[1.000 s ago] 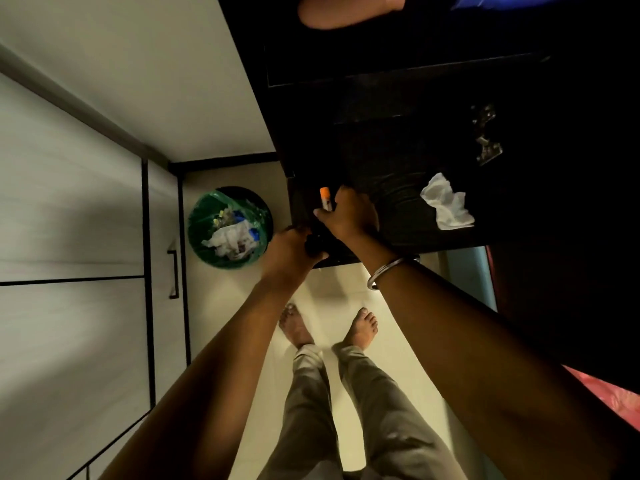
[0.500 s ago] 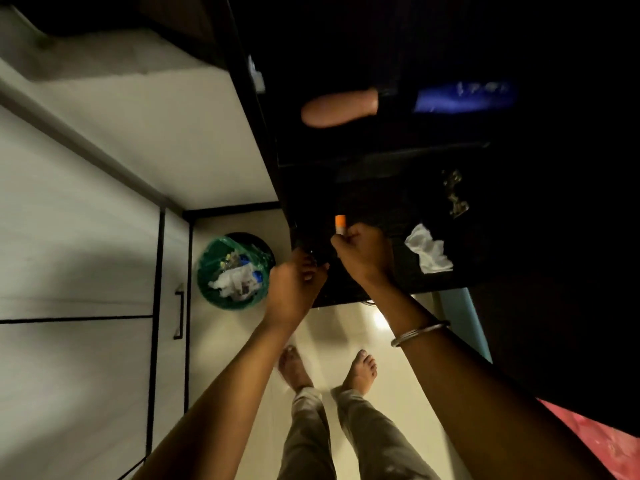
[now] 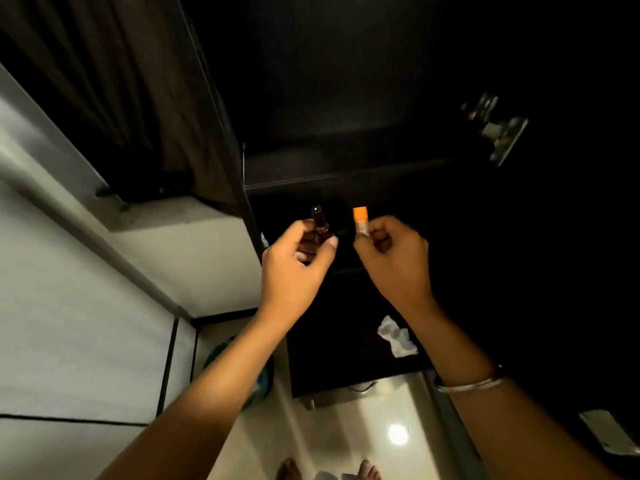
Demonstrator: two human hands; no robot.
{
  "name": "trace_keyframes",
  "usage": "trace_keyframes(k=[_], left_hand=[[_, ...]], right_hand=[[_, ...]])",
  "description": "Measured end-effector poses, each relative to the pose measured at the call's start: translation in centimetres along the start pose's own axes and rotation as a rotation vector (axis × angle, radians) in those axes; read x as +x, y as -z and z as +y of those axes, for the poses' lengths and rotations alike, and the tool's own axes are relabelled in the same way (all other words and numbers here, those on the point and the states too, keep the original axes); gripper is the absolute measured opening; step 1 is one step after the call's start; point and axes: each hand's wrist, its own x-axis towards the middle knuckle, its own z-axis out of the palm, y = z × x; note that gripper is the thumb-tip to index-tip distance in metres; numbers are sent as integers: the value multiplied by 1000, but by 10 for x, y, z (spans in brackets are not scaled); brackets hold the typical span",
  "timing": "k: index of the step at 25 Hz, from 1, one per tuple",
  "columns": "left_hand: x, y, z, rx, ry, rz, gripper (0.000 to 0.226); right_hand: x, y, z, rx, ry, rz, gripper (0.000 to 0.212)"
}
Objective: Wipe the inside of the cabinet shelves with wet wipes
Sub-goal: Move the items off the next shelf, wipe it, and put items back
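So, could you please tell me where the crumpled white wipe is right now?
In the head view, the wipe lies on the dark cabinet shelf, lower right of centre, just below the right wrist.

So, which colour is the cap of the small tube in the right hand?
Orange cap, seen in the head view, above the right hand.

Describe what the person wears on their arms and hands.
Both forearms are bare, with no sleeves in view. The right wrist carries a thin silver metal bangle. The left hand and right hand wear no gloves; no rings can be made out.
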Motion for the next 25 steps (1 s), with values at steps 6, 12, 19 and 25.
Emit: trace_keyframes(k=[6,12,19,25], left_hand=[[62,3,85,111,-168,61,11],[131,1,81,440,3,-45,19],[163,-21,54,458,161,-19,35],[173,-35,49,388,129,14,38]], right_hand=[[63,47,-55,124,121,149,9],[128,37,-67,40,173,95,12],[161,12,-52,-122,144,26,10],[166,6,-48,-122,140,-11,15]])
